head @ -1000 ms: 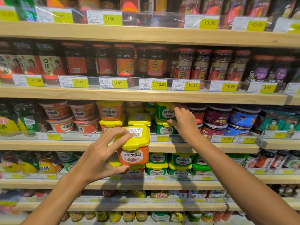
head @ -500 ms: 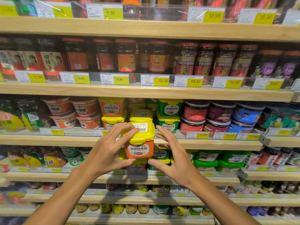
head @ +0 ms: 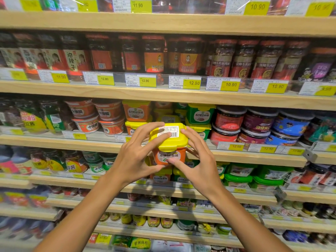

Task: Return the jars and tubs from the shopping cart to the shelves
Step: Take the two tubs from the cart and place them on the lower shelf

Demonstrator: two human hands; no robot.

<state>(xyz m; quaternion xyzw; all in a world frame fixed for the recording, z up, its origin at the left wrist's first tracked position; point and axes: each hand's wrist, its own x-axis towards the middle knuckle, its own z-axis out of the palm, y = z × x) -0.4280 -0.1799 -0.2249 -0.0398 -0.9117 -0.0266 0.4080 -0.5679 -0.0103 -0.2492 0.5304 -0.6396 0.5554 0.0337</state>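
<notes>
Right hand has now joined left hand gripping orange tub.

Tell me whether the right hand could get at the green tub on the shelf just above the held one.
Probably yes. The green tub stands at the shelf front with nothing before it, but the right hand is gripping the orange tub along with the left hand, so it must let go first.
</notes>
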